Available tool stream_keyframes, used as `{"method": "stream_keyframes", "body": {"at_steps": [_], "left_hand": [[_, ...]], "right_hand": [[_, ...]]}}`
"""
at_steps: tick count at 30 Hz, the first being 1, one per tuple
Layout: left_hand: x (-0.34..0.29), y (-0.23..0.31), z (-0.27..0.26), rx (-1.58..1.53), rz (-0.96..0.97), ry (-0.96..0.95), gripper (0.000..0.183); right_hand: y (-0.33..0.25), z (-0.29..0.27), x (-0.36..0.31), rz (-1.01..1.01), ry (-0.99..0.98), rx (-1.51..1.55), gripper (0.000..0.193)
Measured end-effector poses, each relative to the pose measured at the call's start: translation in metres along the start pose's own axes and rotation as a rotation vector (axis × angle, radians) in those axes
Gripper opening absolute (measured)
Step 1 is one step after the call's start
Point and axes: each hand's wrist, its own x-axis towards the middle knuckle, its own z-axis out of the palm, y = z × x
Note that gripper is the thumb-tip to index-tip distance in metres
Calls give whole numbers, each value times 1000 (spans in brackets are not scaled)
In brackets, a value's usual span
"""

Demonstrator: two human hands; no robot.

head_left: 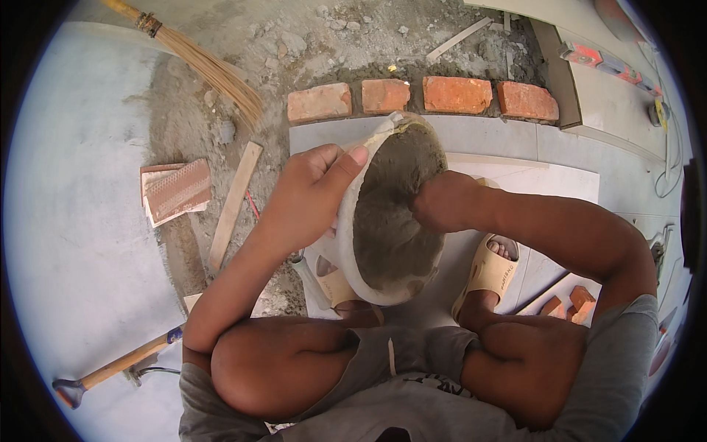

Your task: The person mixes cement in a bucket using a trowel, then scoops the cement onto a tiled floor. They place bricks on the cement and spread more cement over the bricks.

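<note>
Head view shows a person squatting on pale floor tiles [515, 140], with a round mortar pan [390, 214] tipped up between the knees so its grey, cement-coated inside faces the camera. The left hand [313, 184] grips the left rim of the pan, fingers curled on the outside and the thumb lying over the edge. The right hand [442, 200] is pushed inside the pan against the grey cement; its fingers are covered, so I cannot tell how far it is open or whether it holds something. Beyond the pan a row of four red bricks [420, 97] lies along the tile edge. A broom [206, 66] rests on the rough ground at the upper left, a wooden strip [234, 205] lies left of the left forearm, and a hammer [110, 368] lies at the lower left. The right foot wears a tan sandal [490, 269].
</note>
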Motion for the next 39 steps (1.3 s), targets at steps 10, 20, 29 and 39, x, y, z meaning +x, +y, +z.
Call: {"method": "stream_keyframes", "body": {"at_steps": [10, 20, 29, 39], "left_hand": [[0, -10, -16, -78, -8, 89, 46], [-2, -78, -71, -663, -11, 251, 41], [-19, -121, -95, -740, -27, 295, 47], [-21, -130, -92, -818, -17, 274, 40]], "right_hand": [[4, 29, -5, -248, 203, 626, 33], [7, -25, -37, -240, 196, 729, 31], [57, -77, -78, 103, 308, 884, 28], [180, -48, -31, 425, 425, 727, 29]]}}
